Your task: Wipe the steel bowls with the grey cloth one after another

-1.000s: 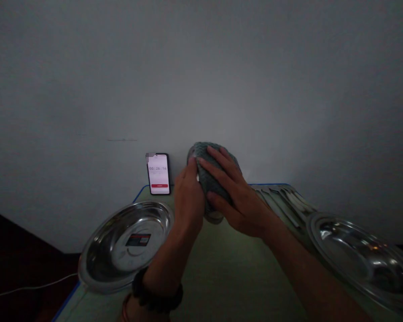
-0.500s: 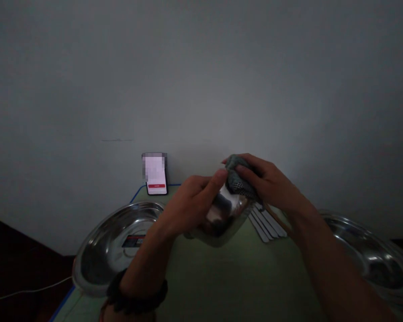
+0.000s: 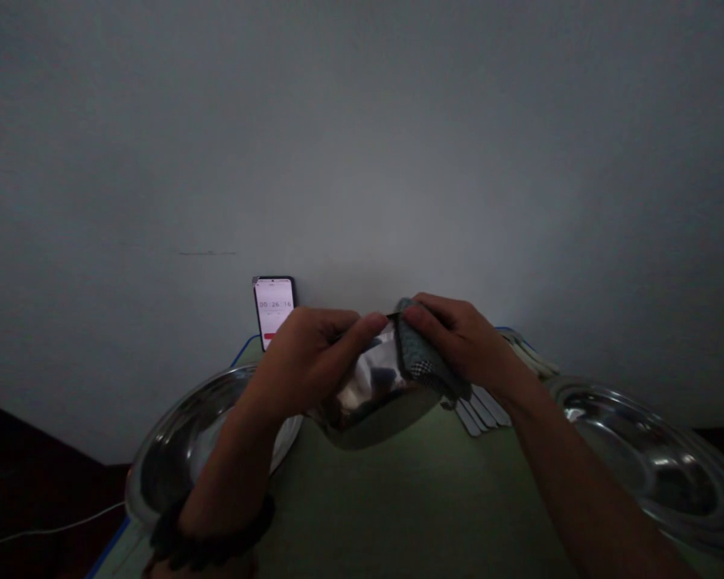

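Observation:
My left hand (image 3: pixel 305 362) grips the rim of a small shiny steel bowl (image 3: pixel 371 406), held tilted above the pale green table (image 3: pixel 410 498). The fingers curl over the bowl's near-left edge. My right hand (image 3: pixel 464 342) is closed on a grey-green checked cloth (image 3: pixel 421 360), which it presses against the bowl's right rim and inner side. Both hands meet over the middle of the table. A dark beaded bracelet sits on my left wrist.
A large steel basin (image 3: pixel 169 458) lies at the left, another (image 3: pixel 652 462) at the right. Several flat steel utensils (image 3: pixel 488 406) lie behind my right wrist. A lit phone (image 3: pixel 273 310) leans on the wall. A white cable (image 3: pixel 42 531) trails at lower left.
The cloth covered the bowl from outside a second ago; the bowl has since turned its open side towards me, and my right hand with the cloth has moved to its rim.

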`<state>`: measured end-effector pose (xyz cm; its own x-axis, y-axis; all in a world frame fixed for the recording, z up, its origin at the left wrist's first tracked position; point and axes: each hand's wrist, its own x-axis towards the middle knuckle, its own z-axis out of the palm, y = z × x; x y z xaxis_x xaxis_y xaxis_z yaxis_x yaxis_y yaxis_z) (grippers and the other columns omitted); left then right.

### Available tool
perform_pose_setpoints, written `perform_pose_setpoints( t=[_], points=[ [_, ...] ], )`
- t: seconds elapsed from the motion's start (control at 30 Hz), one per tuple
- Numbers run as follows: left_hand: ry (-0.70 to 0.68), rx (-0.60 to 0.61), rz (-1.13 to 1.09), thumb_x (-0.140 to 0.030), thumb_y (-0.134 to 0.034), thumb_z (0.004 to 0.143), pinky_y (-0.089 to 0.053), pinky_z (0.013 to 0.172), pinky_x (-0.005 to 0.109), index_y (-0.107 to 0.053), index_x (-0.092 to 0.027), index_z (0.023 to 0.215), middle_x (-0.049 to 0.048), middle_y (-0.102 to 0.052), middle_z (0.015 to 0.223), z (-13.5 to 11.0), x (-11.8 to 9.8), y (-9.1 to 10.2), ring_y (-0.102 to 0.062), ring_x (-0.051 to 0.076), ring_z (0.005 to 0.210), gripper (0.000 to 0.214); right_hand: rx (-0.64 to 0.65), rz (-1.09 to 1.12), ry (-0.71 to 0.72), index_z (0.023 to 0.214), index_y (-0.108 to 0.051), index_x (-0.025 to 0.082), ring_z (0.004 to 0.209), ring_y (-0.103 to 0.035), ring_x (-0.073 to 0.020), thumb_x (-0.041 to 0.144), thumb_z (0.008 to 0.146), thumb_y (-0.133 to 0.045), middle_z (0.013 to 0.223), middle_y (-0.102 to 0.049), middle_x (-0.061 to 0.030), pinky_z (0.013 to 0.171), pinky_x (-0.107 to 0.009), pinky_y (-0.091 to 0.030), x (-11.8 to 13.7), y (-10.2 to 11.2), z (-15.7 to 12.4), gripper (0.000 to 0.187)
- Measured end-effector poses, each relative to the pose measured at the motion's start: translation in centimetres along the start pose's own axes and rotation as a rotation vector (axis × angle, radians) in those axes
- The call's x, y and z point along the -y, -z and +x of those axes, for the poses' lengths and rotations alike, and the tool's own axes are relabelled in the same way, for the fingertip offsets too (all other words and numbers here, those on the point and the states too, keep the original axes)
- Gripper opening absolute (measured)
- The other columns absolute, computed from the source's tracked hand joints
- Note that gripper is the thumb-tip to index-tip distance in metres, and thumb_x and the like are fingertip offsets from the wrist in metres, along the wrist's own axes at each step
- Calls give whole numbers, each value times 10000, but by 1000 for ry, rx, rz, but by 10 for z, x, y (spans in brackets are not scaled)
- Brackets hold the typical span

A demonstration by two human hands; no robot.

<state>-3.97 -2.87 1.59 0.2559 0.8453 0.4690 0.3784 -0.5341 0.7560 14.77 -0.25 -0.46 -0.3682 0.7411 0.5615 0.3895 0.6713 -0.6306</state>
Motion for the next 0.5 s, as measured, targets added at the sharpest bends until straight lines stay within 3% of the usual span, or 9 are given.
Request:
perform_pose_setpoints(
  t=[0.1, 0.2, 0.37, 0.5],
  points=[
    [104, -18, -205, -370, -681, 731, -197, 354, 204, -550, -182, 410, -24, -413, 378, -2, 4, 4, -328, 74, 354, 394, -27, 94, -38, 634, -539, 197, 546, -432, -84, 522, 865, -516, 571, -466, 50, 506, -226, -331, -2, 5, -1, 399],
    [172, -95, -392, -368, -690, 730, -212, 322, 200, -600, -182, 427, -2, -465, 363, -1, 8, 5, -358, 81, 315, 368, -98, 334, -157, 646, -576, 198, 536, -440, -85, 531, 816, -578, 584, -490, 44, 487, -226, -336, -9, 7, 0, 374],
    [263, -491, -613, -332, -640, 800, -204, 290, 189, -563, -181, 418, -5, -462, 355, 9, 11, 5, -346, 58, 285, 418, -344, 704, -376, 698, -620, 213, 529, -499, -116, 588, 747, -597, 600, -567, 30, 498, -254, -417, -28, -4, 7, 379],
    [282, -755, -754, -380, -638, 807, -334, 349, 182, -530, -199, 472, -44, -466, 429, 15, 12, -11, -399, 57, 355, 395, -567, 843, -524, 673, -611, 232, 644, -598, -184, 500, 662, -682, 616, -635, 17, 582, -303, -512, -39, -22, 12, 278]
  ],
)
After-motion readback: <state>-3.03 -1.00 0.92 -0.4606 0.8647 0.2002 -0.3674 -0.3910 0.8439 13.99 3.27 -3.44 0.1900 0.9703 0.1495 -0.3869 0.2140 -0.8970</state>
